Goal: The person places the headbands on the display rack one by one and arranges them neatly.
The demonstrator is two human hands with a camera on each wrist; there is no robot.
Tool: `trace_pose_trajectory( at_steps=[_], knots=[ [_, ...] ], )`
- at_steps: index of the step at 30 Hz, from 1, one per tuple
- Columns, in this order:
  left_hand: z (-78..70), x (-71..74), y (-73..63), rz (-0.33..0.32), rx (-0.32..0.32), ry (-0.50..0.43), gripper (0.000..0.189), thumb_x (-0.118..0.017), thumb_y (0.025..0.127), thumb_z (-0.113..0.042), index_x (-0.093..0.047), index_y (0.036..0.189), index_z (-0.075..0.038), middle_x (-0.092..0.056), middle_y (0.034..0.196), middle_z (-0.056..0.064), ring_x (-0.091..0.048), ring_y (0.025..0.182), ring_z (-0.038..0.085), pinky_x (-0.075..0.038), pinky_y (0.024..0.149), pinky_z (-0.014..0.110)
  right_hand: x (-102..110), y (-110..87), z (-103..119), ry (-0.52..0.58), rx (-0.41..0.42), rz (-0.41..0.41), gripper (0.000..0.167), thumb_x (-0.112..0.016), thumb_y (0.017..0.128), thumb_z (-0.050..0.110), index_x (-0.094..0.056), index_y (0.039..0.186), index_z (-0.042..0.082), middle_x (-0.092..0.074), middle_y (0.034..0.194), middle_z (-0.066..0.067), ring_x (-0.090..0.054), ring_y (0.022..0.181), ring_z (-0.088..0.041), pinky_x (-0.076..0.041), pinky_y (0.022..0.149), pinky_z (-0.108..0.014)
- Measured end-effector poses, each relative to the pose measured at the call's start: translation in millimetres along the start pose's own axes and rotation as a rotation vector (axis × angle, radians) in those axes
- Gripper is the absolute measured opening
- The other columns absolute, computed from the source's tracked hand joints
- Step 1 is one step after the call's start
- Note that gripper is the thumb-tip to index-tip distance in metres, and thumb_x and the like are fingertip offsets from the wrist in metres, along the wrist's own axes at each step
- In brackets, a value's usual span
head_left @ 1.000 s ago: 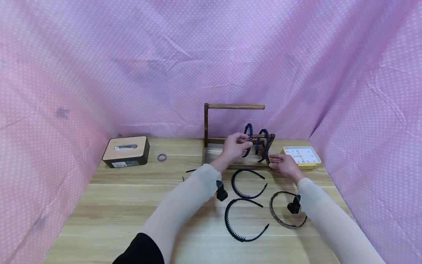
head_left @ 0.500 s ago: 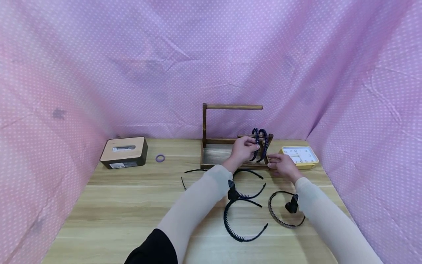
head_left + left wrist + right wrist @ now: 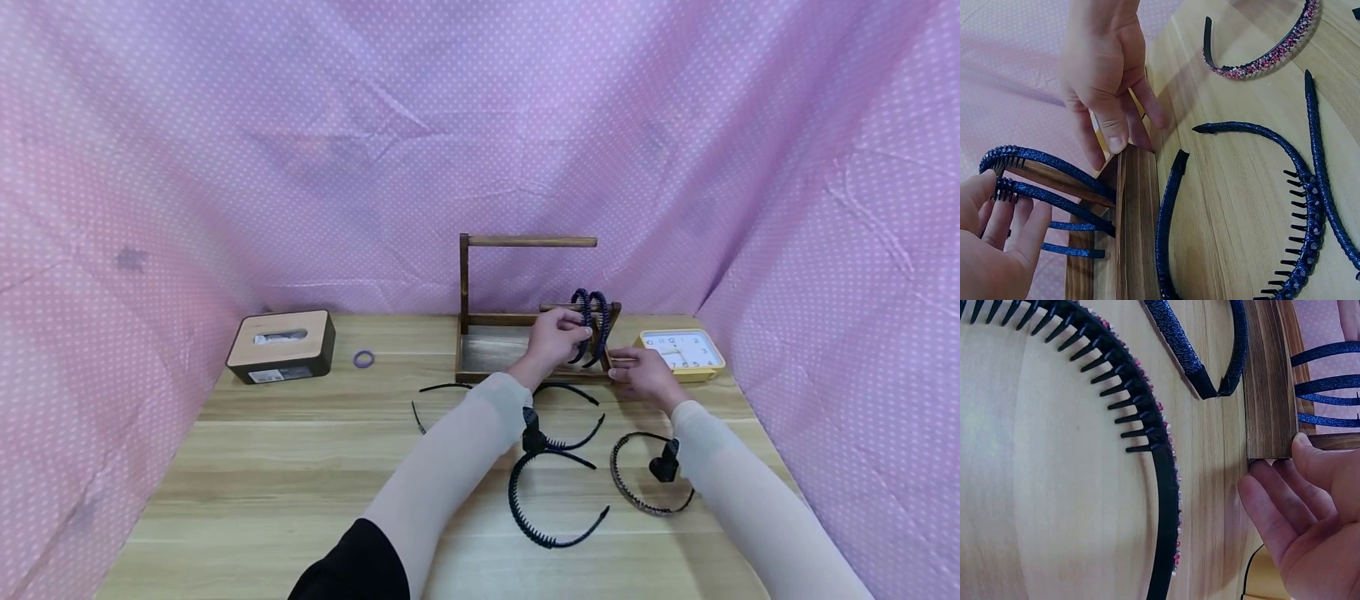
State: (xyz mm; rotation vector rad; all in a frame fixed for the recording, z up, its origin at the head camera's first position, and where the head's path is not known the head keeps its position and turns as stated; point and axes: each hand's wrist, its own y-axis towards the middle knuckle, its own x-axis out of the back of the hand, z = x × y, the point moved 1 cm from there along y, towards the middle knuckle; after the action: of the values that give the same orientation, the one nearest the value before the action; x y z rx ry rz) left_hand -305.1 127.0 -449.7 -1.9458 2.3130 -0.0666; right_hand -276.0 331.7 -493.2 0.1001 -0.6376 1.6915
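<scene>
My left hand (image 3: 553, 340) pinches a dark blue toothed headband (image 3: 1054, 197), which hangs from the lower bar of a brown wooden rack (image 3: 465, 279). Close beside it on the same bar hangs a second dark blue headband (image 3: 1054, 160). In the head view the fingers partly cover the held one. At the rack's right end, my right hand (image 3: 647, 375) grips the base corner. The right wrist view shows its thumb on the wooden edge (image 3: 1270, 381) and its fingers underneath. The rack's upper bar (image 3: 532, 242) bears nothing.
Several headbands lie on the table: a dark one in front (image 3: 525, 522), a pink-beaded one (image 3: 637, 502) under the right forearm, others partly behind the left arm. A yellow clock (image 3: 682, 352) stands right of the rack. Left are a purple ring (image 3: 363, 359) and a tissue box (image 3: 281, 346).
My left hand has moved right, bringing its headband along the lower bar up close to the other one; over the last half second it has barely moved. The right hand keeps its place.
</scene>
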Motion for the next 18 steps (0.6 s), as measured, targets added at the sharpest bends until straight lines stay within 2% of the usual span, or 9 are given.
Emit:
trace_pose_trajectory(
  at_steps=[9, 16, 18],
  knots=[
    [-2.1, 0.5, -0.7, 0.013, 0.017, -0.004, 0.024, -0.078, 0.091, -0.007, -0.071, 0.114, -0.004, -0.068, 0.095, 0.005, -0.070, 0.094, 0.033, -0.058, 0.092, 0.061, -0.2, -0.2, 0.6, 0.006, -0.004, 0.003, 0.057, -0.058, 0.104, 0.007, -0.037, 0.156, -0.003, -0.042, 0.154, -0.032, -0.051, 0.136, -0.044, -0.058, 0.098, -0.049],
    [-2.8, 1.7, -0.6, 0.013, 0.014, 0.015, 0.025, -0.079, 0.091, -0.007, -0.071, 0.114, -0.002, -0.069, 0.096, 0.006, -0.070, 0.101, 0.040, -0.058, 0.092, 0.059, -0.7, -2.1, 1.3, -0.014, 0.002, -0.001, 0.056, -0.058, 0.104, 0.007, -0.037, 0.155, -0.003, -0.043, 0.153, -0.032, -0.055, 0.132, -0.045, -0.058, 0.097, -0.051],
    [-3.2, 3.9, -1.2, 0.013, 0.007, 0.042, 0.025, -0.079, 0.090, -0.009, -0.072, 0.114, -0.003, -0.070, 0.096, 0.006, -0.071, 0.100, 0.040, -0.061, 0.087, 0.054, -1.2, -1.3, 0.4, -0.009, 0.001, -0.003, 0.055, -0.058, 0.104, 0.007, -0.038, 0.155, -0.003, -0.043, 0.153, -0.032, -0.056, 0.131, -0.044, -0.058, 0.097, -0.051]
  ],
)
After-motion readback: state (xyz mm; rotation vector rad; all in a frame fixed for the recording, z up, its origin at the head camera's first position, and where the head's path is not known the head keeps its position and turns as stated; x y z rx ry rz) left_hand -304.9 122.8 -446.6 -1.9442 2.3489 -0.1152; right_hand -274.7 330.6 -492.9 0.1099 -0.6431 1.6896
